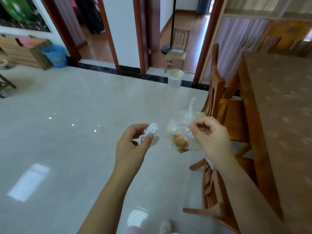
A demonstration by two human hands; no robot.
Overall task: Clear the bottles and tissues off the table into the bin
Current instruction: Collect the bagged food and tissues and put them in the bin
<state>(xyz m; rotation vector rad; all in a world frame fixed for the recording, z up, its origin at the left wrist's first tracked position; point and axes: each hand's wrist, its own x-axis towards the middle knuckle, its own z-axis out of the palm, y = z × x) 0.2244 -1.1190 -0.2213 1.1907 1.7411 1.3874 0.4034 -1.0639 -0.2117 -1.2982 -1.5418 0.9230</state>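
My left hand [133,144] is closed around a crumpled white tissue [150,132], held out over the tiled floor. My right hand [211,135] pinches a clear plastic bag [182,129] with brown food scraps at its bottom; a bit of white tissue shows under that wrist. A small pale bin [175,78] with a yellowish inside stands on the floor ahead, near the dark threshold strip. The wooden table [276,102] with a patterned cloth lies to my right. No bottles are in sight.
Wooden chairs [217,98] stand along the table's left side, beside my right arm. A blue bin [54,55] sits far left next to a wooden crate. Two doorways open ahead, with a fan stand and small chair in the right one.
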